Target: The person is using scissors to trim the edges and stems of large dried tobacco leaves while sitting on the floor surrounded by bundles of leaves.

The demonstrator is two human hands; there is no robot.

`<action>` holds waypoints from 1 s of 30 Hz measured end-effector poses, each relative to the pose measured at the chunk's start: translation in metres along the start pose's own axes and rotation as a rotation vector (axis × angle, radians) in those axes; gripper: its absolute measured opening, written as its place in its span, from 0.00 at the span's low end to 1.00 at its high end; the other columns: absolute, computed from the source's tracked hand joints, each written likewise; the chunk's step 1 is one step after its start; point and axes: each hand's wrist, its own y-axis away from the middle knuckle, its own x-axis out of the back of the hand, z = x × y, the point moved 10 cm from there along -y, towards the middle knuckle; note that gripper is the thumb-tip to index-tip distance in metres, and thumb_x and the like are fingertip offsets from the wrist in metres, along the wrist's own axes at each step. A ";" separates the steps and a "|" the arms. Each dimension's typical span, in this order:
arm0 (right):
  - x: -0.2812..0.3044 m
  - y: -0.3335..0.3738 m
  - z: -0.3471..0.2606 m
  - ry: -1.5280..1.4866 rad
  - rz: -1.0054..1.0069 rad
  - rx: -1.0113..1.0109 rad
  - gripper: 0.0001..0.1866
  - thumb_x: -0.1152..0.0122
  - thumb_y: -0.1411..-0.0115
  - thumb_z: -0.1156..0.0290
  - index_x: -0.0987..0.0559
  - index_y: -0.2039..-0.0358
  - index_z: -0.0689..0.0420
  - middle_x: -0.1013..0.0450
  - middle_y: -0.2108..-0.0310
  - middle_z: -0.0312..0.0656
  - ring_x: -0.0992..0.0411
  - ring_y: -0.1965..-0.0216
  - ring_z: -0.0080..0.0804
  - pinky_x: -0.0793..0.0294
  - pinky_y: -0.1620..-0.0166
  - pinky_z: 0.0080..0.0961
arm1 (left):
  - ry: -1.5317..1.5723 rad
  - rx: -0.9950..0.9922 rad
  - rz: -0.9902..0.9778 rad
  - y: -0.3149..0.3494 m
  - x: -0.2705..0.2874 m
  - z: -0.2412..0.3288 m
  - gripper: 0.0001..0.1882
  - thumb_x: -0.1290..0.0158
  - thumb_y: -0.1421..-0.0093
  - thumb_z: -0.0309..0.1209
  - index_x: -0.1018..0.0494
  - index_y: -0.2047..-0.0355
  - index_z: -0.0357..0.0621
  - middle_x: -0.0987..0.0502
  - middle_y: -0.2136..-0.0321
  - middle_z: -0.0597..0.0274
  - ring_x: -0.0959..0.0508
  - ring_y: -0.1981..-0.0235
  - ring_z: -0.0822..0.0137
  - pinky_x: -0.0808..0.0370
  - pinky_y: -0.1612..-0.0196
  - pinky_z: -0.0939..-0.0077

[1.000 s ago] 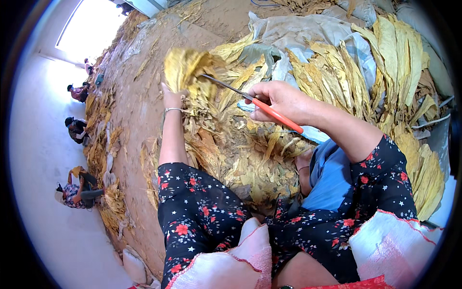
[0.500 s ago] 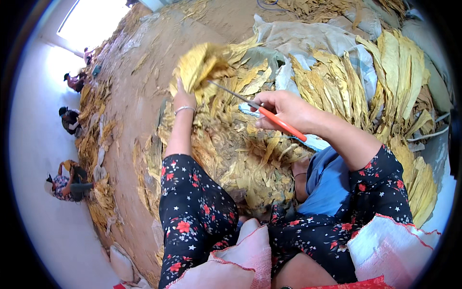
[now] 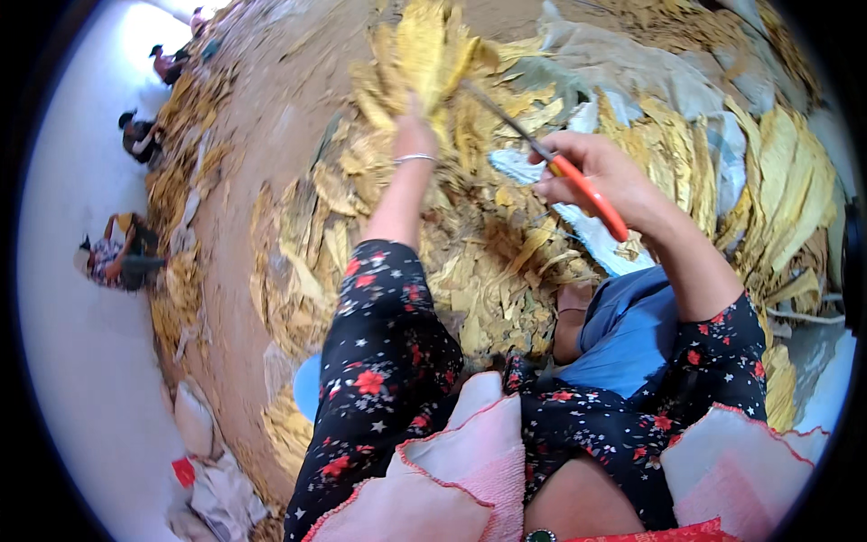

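Note:
A bundle of dried yellow tobacco leaves fans upward from my left hand, which is closed around its lower end and blurred. My right hand is closed on an orange-handled tool. The tool's long, narrow dark metal end points up and left toward the bundle, apart from it in this view. Whether it has one blade or two, I cannot tell. Below both hands spreads a heap of loose, crumpled tobacco leaves.
Long yellow leaves lie stacked at the right beside pale plastic sheeting. A blue cloth covers my right leg. Several people sit along the left wall among leaves. White sacks lie lower left, near a blue round object.
The view has shifted. My left hand has raised the leaf bundle farther up and away, and the leaves now fan upright. My right hand still holds the orange-handled tool, its end still pointing up and left.

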 end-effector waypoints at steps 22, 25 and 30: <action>0.000 0.000 -0.004 0.025 0.000 0.066 0.14 0.37 0.46 0.71 0.27 0.60 0.57 0.33 0.77 0.27 0.36 0.77 0.13 0.40 0.77 0.12 | 0.112 0.177 -0.336 0.044 -0.029 0.021 0.33 0.54 0.41 0.23 0.50 0.36 0.56 0.31 0.51 0.38 0.22 0.62 0.54 0.23 0.60 0.63; 0.002 0.003 -0.006 -0.046 -0.002 0.038 0.14 0.37 0.46 0.72 0.27 0.60 0.58 0.33 0.76 0.28 0.35 0.76 0.13 0.38 0.75 0.12 | -0.271 -0.042 -0.456 0.047 -0.111 -0.011 0.35 0.53 0.42 0.24 0.51 0.35 0.56 0.31 0.52 0.38 0.22 0.63 0.53 0.24 0.59 0.61; 0.003 0.004 -0.004 0.017 0.008 0.052 0.13 0.38 0.46 0.73 0.27 0.60 0.59 0.31 0.74 0.30 0.31 0.72 0.15 0.32 0.70 0.13 | -0.094 0.032 -0.175 0.051 -0.007 0.045 0.33 0.56 0.41 0.24 0.50 0.36 0.55 0.31 0.53 0.37 0.22 0.60 0.52 0.24 0.57 0.61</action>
